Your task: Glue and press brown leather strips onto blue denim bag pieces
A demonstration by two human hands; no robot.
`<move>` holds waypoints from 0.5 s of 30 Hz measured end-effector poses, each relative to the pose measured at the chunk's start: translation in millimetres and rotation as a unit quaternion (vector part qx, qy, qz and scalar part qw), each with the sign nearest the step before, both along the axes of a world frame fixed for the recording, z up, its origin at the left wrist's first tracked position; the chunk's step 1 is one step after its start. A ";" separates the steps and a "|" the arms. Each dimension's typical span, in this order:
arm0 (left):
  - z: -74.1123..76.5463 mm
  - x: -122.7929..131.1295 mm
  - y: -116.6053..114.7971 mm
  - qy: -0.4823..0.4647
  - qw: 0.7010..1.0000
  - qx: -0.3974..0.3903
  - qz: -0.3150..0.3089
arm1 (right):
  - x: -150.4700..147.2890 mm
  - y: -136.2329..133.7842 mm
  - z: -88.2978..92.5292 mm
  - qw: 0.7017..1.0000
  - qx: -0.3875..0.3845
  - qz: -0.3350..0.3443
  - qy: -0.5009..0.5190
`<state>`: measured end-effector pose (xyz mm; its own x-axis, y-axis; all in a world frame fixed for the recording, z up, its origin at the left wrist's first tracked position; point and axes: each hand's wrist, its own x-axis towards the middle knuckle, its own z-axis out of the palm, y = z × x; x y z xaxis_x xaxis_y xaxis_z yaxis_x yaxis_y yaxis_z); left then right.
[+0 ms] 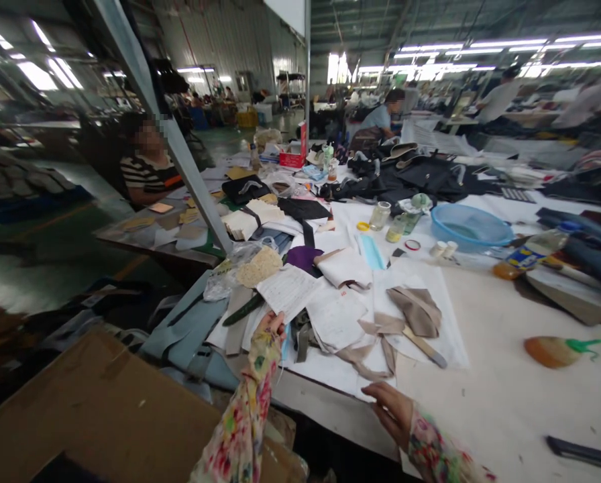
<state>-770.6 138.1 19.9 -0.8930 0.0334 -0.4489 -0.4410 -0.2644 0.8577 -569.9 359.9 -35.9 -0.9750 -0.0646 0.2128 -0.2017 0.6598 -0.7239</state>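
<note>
Carton (96, 409); cluttered table (502, 399); left hand (272, 325) pinching paper (286, 290); striplights (512, 44) overhead.

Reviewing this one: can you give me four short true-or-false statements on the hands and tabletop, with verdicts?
1. The left hand holds a white paper sheet with writing. True.
2. The right hand grips the orange teardrop-shaped bottle. False: the right hand is apart from the bottle.
3. A round light-blue plastic basin is right of a clear glass jar in the picture. True.
4. A flat tan-handled tool lies in the basin. False: it lies by folded taupe fabric.
</note>
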 end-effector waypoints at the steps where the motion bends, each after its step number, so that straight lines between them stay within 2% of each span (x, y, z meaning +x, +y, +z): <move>1: 8.9 3.2 7.1 -0.001 1.000 0.014 -0.015 | -7.3 6.6 12.3 1.000 -0.010 -0.021 0.013; 5: 37.5 20.9 42.6 -0.008 0.993 0.061 -0.102 | -38.4 37.0 66.4 0.994 -0.048 -0.087 0.055; 8: 49.1 37.3 71.2 -0.019 0.981 0.081 -0.177 | -48.5 63.9 96.6 0.985 -0.070 -0.135 0.083; 11: 53.9 56.9 100.1 -0.033 0.970 0.085 -0.227 | -42.5 91.0 110.5 0.980 -0.099 -0.157 0.077; 15: 56.0 86.9 141.2 -0.053 0.960 0.075 -0.265 | -18.8 127.0 110.2 0.975 -0.154 -0.157 0.032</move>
